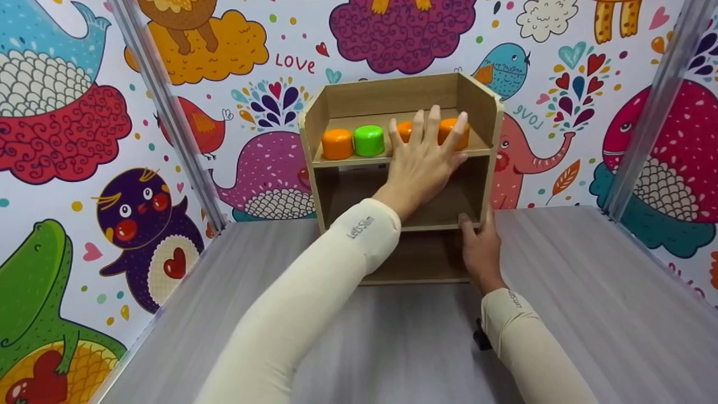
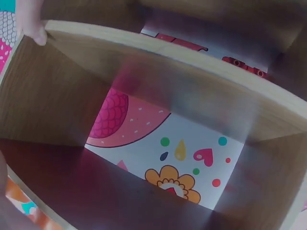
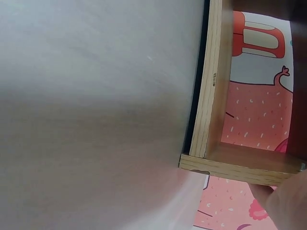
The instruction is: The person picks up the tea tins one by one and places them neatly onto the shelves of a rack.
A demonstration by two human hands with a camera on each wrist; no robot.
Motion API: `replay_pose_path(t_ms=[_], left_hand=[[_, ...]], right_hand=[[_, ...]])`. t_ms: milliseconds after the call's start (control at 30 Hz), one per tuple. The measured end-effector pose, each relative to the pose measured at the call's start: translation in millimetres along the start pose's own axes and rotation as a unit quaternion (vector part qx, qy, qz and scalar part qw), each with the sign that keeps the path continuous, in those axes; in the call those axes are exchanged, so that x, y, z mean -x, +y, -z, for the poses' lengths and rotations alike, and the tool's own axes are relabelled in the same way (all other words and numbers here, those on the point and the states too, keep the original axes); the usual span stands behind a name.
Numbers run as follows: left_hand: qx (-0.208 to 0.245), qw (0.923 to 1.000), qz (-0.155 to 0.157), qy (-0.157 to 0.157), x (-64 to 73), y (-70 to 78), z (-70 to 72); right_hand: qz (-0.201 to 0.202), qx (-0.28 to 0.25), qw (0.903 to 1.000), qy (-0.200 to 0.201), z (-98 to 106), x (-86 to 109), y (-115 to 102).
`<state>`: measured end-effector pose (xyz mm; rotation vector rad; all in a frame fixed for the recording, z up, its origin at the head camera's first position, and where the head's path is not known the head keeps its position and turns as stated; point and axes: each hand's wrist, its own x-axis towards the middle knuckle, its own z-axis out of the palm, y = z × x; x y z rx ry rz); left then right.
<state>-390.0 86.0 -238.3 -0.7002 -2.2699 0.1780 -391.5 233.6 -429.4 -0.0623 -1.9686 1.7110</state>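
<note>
A small wooden shelf unit point(image 1: 392, 227) stands upright at the back of the table. On its top tier sit an orange round-topped cylinder point(image 1: 337, 145) and a green cylinder point(image 1: 368, 141), side by side. My left hand point(image 1: 424, 163) reaches over the right part of that tier with fingers spread, partly covering more orange cylinders point(image 1: 460, 134). Whether its fingertips touch them I cannot tell. My right hand point(image 1: 482, 247) grips the right side panel, its thumb at the middle board's front edge. In the right wrist view, part of that hand point(image 3: 290, 203) lies against the wooden frame point(image 3: 230, 168).
The grey table point(image 1: 269, 314) extends in front of and beside the shelf unit. Printed cartoon walls point(image 1: 269, 101) enclose the back and sides, with metal posts point(image 1: 168, 112) at the corners. A small black object point(image 1: 481, 336) shows beside my right sleeve.
</note>
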Motion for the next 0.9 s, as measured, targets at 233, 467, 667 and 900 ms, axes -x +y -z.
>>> replay_pose_path(t_ms=[233,467,667,900], left_hand=[[0.022,0.9944,-0.073,0.073,51.1,-16.7,6.0],[0.028,0.9913,-0.097,0.084,107.5,-35.2,1.2],[0.07,0.9938,-0.054,0.067,137.8,-64.9,-2.3],[0.103,0.9904,0.024,0.089,167.6,-111.5,-11.8]], right_hand=[[-0.004,0.0,0.9996,-0.027,4,-3.7,-2],[-0.011,0.036,0.9981,-0.049,18,-5.2,-4],[-0.036,0.078,0.9892,-0.119,44,-8.5,-11],[0.004,0.185,0.9563,-0.227,76,-8.9,-18]])
